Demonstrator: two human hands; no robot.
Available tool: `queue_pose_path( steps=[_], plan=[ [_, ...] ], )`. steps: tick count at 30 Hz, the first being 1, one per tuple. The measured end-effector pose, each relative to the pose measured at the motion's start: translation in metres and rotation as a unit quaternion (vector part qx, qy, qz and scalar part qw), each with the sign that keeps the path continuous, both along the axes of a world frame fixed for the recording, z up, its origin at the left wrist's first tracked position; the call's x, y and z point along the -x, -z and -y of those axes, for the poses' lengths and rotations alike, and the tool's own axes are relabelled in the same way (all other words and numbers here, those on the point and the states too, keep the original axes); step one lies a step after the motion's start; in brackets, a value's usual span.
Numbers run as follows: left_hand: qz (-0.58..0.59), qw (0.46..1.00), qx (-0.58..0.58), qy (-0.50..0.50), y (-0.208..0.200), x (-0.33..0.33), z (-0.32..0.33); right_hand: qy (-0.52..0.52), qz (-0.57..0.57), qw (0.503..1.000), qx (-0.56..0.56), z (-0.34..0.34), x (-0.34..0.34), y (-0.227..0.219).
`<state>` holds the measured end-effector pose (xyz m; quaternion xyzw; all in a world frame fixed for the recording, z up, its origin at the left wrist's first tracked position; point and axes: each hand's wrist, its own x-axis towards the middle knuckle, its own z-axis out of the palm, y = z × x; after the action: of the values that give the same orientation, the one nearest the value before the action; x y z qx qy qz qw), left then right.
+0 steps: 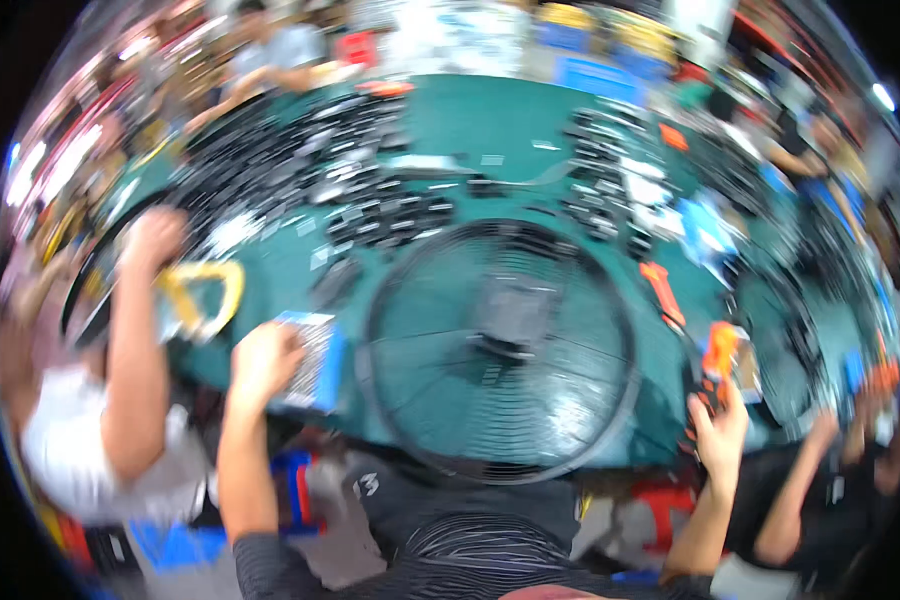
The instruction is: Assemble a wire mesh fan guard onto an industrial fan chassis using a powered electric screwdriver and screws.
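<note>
In front of me on the green table lies a round black wire fan grille (425,425) with a dark boxy part (515,315) at its centre. My left hand (265,362) is at the left side of a blue box (332,372) full of small metal pieces, probably screws. Its fingers are curled together over the box edge; motion blur hides what they pinch, if anything. My right hand (722,425) grips an orange and black power screwdriver (720,355) to the right of the grille, just above the table edge.
Dark small parts (385,215) crowd the table's far left, with more (595,170) at the far right. A yellow tape dispenser (232,290) and an orange-handled tool (662,292) lie either side. Co-workers' arms (135,350) reach in from left and right.
</note>
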<state>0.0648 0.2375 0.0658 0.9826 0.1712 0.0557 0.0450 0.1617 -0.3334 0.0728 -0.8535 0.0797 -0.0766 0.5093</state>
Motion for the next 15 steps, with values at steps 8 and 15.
queue_pose_path(
  steps=[8,15],
  plan=[
    [0.159,0.980,0.090,0.076,0.046,0.027,-0.065,-0.094,0.140,0.900,-0.403,0.010,0.012,-0.040],
    [0.023,0.980,0.195,-0.036,-0.018,0.020,-0.011,-0.147,0.130,0.815,-0.545,-0.018,0.025,-0.052]
  ],
)
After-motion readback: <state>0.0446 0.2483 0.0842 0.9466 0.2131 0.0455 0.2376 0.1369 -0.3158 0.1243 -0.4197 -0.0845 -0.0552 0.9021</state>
